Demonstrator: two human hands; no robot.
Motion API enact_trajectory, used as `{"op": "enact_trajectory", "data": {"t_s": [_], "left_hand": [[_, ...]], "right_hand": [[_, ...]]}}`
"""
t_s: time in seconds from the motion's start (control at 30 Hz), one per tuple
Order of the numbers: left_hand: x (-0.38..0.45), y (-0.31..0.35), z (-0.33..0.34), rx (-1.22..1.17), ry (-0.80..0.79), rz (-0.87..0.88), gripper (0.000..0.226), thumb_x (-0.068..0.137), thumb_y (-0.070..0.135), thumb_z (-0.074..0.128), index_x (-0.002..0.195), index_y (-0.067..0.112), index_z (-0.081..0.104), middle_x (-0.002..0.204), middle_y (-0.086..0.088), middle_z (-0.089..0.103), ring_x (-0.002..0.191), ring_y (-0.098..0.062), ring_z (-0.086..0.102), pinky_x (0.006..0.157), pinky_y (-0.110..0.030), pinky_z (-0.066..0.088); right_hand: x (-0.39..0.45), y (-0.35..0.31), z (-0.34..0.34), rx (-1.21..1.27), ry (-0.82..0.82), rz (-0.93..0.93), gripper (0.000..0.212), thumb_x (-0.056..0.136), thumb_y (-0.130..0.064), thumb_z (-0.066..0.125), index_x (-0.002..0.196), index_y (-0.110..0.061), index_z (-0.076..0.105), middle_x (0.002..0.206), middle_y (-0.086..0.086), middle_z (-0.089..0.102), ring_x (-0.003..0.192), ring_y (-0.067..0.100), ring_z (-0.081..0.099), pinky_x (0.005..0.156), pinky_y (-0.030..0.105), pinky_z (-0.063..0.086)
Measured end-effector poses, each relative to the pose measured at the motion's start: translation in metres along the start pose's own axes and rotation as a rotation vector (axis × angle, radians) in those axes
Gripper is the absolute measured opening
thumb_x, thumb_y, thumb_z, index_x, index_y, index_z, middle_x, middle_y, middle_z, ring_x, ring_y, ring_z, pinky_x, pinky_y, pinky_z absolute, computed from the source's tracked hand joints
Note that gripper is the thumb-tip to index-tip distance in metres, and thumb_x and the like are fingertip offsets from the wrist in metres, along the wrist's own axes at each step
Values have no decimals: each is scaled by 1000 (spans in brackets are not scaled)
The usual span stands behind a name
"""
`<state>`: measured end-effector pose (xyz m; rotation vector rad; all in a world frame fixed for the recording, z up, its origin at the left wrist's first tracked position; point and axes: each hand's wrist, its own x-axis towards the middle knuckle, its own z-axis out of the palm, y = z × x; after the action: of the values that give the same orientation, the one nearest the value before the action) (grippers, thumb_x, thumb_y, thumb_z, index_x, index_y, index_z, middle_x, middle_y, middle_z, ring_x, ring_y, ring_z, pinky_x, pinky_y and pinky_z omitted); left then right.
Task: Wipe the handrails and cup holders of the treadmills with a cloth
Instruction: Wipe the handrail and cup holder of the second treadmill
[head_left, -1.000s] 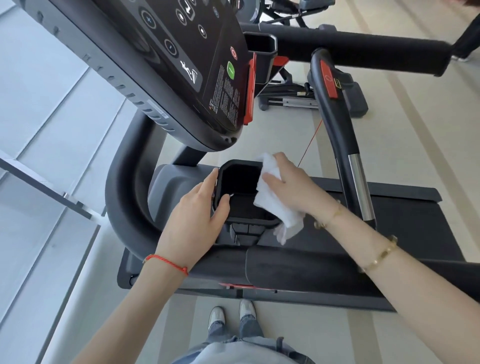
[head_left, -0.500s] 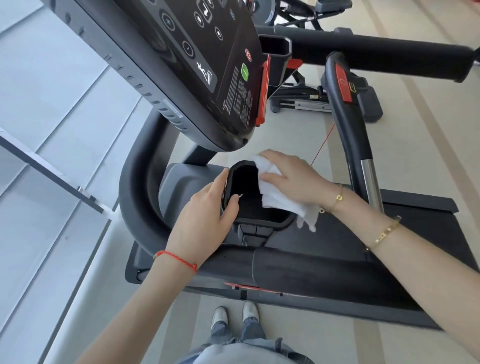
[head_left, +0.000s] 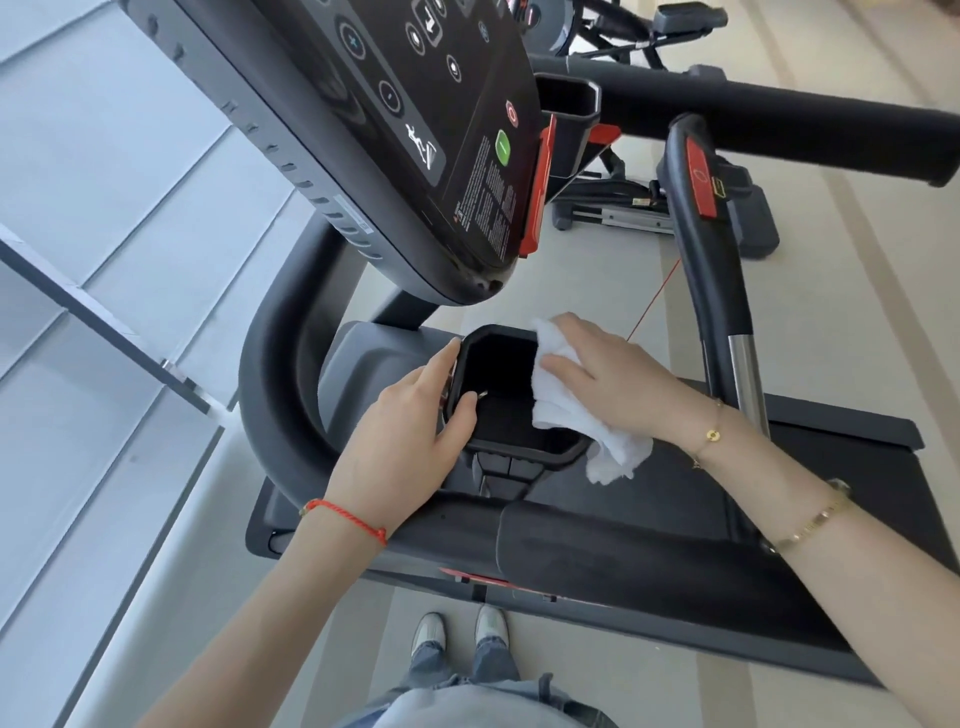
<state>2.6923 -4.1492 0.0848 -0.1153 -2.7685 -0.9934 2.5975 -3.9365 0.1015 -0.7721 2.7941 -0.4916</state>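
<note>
Cup holder (head_left: 506, 415): black, deep, angular pocket with raised rim, open top, set below console, interior dark. Cloth (head_left: 566, 400): white, crumpled, draped over cup holder's right rim, loose tail hanging outside lower right corner. Handrail (head_left: 711, 270): black curved bar, red patch near top, silver section lower, right of cup holder. Second handrail (head_left: 270, 395): black, curved, left side.

I'm counting one white cloth (head_left: 582, 410), two cup holders (head_left: 511, 415) (head_left: 567, 111), two hands (head_left: 400, 447) (head_left: 610, 382), three bracelets (head_left: 345, 519) (head_left: 709, 434) (head_left: 810, 527), two shoes (head_left: 428, 631) (head_left: 491, 623).
</note>
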Motion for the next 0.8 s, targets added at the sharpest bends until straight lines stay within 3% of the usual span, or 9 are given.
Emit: {"op": "enact_trajectory", "data": {"t_s": [0.23,0.37,0.43,0.53,0.6,0.7,0.8], "left_hand": [[0,0,-2,-21,-3,11,55,96,38,47,148,26,35,99,0,66,89,-17,63,80,-35,52],[0,-2,0,-15,-3,13,56,95,40,47,148,25,36,97,1,65,88,-15,61,78,-25,47],[0,-3,0,-16,-6,11,56,96,40,47,148,25,36,95,0,65,87,-14,61,76,-23,45],[0,-3,1,-11,-10,0,55,96,39,48,148,24,36,94,1,64,85,-15,61,74,-23,45],[0,-3,2,-3,-12,-3,55,96,38,48,148,22,36,93,2,63,84,-15,59,73,-23,44],[1,-3,3,5,-24,-3,56,96,36,49,148,20,37,91,2,62,83,-16,59,72,-23,43],[0,-3,2,-2,-44,-8,56,97,35,49,149,20,35,90,0,62,84,-17,60,72,-23,43]], "right_hand": [[37,-32,-1,-103,-13,-97,32,102,-40,37,129,-24,41,115,-2,60,84,21,52,68,35,33],[6,-26,3,81,79,113,32,101,-37,41,128,-20,43,113,1,54,95,27,55,71,34,33],[-16,-30,7,192,88,255,46,101,-36,41,143,-19,29,131,7,46,100,29,54,73,33,35],[-47,-45,23,336,89,433,64,101,-36,39,150,-13,5,144,13,33,88,24,50,69,32,37],[-52,-51,28,348,86,480,64,102,-36,38,148,-7,5,135,15,40,80,21,52,61,30,38],[-31,-46,13,362,83,459,52,103,-34,38,141,-5,18,113,11,49,70,14,50,48,20,34],[-12,-36,-5,400,35,361,43,103,-31,38,140,-10,31,120,12,54,97,25,54,77,33,45]]}}
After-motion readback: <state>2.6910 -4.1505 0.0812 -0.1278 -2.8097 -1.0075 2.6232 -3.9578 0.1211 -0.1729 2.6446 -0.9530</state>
